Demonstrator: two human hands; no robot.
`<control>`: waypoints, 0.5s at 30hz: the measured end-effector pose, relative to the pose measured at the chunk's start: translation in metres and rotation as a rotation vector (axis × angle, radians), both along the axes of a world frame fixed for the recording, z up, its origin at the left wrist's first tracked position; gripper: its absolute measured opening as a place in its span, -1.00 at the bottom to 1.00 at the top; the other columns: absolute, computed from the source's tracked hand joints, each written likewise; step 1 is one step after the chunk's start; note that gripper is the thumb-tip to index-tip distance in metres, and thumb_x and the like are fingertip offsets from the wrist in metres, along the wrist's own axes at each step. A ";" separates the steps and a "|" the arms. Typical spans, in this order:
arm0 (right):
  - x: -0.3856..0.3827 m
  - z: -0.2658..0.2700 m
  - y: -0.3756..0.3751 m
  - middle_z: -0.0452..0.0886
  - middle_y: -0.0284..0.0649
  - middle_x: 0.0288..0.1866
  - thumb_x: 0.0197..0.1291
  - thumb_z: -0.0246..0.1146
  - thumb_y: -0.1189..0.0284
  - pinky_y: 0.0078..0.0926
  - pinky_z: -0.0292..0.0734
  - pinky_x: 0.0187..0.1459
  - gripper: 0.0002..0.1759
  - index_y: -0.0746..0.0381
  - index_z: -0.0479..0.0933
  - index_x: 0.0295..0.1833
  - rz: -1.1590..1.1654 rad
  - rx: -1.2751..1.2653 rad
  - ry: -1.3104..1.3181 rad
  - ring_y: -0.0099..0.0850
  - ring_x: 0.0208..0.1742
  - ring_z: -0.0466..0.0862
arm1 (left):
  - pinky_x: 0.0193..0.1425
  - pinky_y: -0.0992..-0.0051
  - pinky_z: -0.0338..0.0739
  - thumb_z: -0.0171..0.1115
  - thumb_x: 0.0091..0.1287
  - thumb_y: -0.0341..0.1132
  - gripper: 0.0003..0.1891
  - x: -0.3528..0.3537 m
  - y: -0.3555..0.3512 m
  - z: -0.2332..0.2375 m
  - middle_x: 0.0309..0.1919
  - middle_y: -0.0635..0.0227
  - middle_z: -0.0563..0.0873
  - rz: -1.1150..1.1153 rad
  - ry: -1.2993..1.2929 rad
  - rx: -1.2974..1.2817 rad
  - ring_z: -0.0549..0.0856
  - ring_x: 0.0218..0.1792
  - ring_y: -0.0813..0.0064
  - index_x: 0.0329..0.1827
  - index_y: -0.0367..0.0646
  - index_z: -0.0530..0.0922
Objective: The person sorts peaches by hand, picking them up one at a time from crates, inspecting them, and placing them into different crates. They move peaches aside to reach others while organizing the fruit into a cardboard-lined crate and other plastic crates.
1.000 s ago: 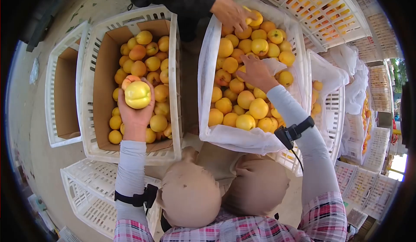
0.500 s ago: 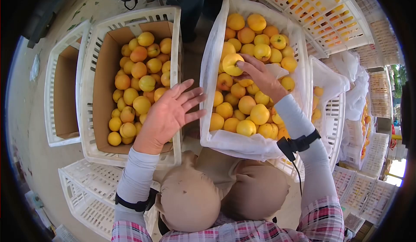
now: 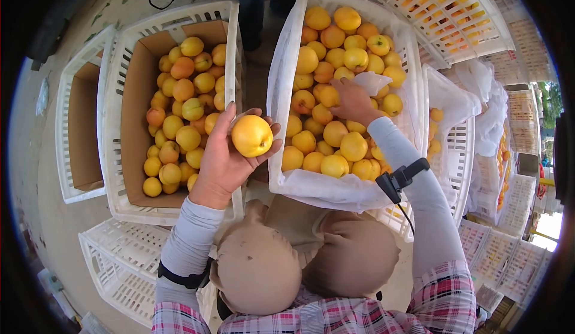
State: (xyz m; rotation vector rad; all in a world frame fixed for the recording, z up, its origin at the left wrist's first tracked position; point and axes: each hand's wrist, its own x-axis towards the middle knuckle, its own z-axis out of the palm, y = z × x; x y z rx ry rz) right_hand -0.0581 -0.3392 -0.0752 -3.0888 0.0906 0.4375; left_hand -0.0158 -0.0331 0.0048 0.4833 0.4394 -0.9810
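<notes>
A yellow peach (image 3: 251, 136) rests in my left hand (image 3: 223, 160), its fingers curled round the fruit near the inner wall of the left crate. My right hand (image 3: 357, 103) is down among the fruit of the right crate (image 3: 277, 124), thumb and fingers bent around another yellow peach (image 3: 329, 96). White liner sheeting (image 3: 335, 195) drapes over that crate's front edge, and a flap of it (image 3: 372, 82) lies beside my right hand. The left crate (image 3: 112, 130) has a cardboard lining (image 3: 136, 124) and holds many yellow-orange peaches (image 3: 193, 109).
A narrower cardboard-lined crate (image 3: 64, 124) stands at the far left, with a white slatted crate (image 3: 129, 268) below. More fruit crates (image 3: 437, 23) and stacked crates (image 3: 509, 262) line the right side. Another person's dark-clothed legs (image 3: 245, 5) are between the crates at the top.
The peach my right hand held up is gone from it, and a peach now sits in my left hand, which was open. My right hand has lowered onto the fruit.
</notes>
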 end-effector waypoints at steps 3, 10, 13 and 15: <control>-0.005 0.010 -0.002 0.47 0.03 0.17 -0.07 0.43 0.30 -0.28 0.55 0.01 -0.17 0.28 0.24 0.33 -0.148 0.524 -0.151 -0.16 0.04 0.61 | -0.07 0.20 0.64 0.10 0.39 0.00 -0.61 0.001 0.002 -0.007 -0.10 0.13 0.60 0.024 0.020 0.017 0.62 -0.13 0.22 -0.07 -0.20 0.49; -0.013 0.105 0.078 0.27 -0.09 0.37 0.06 0.40 0.21 -0.26 0.33 0.29 -0.10 0.31 0.11 0.41 -0.189 1.485 0.041 -0.25 0.35 0.35 | -0.18 0.43 0.62 -0.03 0.41 0.12 -0.41 -0.006 -0.005 0.011 -0.09 0.10 0.62 -0.228 -0.201 -0.046 0.65 -0.30 0.39 0.24 -0.23 0.35; -0.007 0.117 0.093 0.27 -0.08 0.38 0.13 0.35 0.17 -0.30 0.27 0.34 -0.11 0.32 0.08 0.43 -0.006 1.452 -0.005 -0.24 0.35 0.35 | -0.22 0.43 0.63 -0.05 0.43 0.09 -0.47 -0.007 0.000 0.008 -0.44 0.14 0.66 -0.258 -0.300 -0.062 0.68 -0.39 0.34 0.15 -0.24 0.40; -0.002 0.111 0.084 0.36 -0.10 0.32 0.25 0.24 0.20 -0.35 0.32 0.29 -0.27 0.34 0.15 0.40 -0.036 1.405 -0.133 -0.25 0.30 0.42 | -0.22 0.47 0.61 0.13 0.37 -0.07 -0.50 -0.007 0.011 0.010 -0.23 0.20 0.63 -0.184 -0.472 0.067 0.67 -0.34 0.44 0.24 -0.19 0.34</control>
